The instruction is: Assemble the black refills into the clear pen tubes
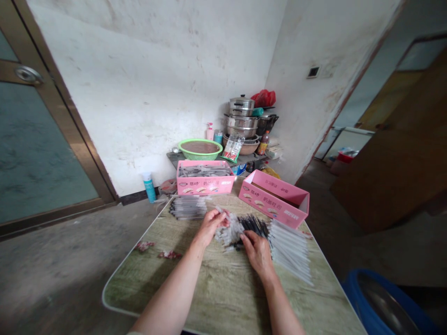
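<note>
Over a pile of small clear plastic pieces (232, 232), which look like pen caps, my left hand (210, 226) is closed in a pinch on a clear plastic piece (222, 211). My right hand (257, 251) has its thumb and fingers drawn together at the pile's right edge, beside some dark-tipped parts; what it grips is too small to make out. Behind it lie black pen parts (254, 224), bunched close together. Long translucent pen barrels (289, 249) fan out to the right. A row of pens (188, 207) rests on the left of the table (216, 298).
A pink box (206, 187) filled with pens stands at the back left edge; another pink box (268, 204) sits at the back right. Beyond are a green basin (199, 157) of brown liquid and stacked pots (241, 123). A blue tub (363, 298) stands right of the table.
</note>
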`<state>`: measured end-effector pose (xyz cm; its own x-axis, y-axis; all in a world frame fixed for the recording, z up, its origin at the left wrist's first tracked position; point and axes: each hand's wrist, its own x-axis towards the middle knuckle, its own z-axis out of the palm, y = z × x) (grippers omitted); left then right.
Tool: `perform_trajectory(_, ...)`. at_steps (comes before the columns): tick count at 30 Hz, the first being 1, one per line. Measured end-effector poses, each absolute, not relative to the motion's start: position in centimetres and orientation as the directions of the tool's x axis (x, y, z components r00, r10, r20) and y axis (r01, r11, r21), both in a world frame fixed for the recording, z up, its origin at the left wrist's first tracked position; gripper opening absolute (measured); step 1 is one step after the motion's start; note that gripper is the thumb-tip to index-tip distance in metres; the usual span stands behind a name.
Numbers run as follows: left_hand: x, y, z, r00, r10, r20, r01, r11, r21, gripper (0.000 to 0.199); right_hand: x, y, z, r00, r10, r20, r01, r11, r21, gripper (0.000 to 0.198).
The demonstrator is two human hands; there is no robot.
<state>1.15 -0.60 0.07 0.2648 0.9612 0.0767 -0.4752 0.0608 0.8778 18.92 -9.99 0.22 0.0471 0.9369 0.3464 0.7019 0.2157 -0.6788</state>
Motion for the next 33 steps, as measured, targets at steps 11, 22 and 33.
perform_trajectory(11,-1.3,1.5,0.5,-0.21,0.977,-0.038,-0.624,-0.104,0.774,0.049,21.7,-9.6,-0.9,0.376,0.786,0.49,0.876,-0.131,-0.463,0.034)
perform_trajectory(22,1.5,-1.6,0.7,0.438,0.891,0.115,-0.418,0.088,0.904,0.041,18.6,-10.2,1.1,0.077,0.812,0.579,0.773,0.318,-0.549,0.037)
perform_trajectory(33,0.4,-1.2,1.7,0.296,0.937,0.186,-0.449,-0.035,0.893,0.039,17.9,-10.4,1.2,0.036,0.949,0.312,0.513,0.251,-0.821,0.041)
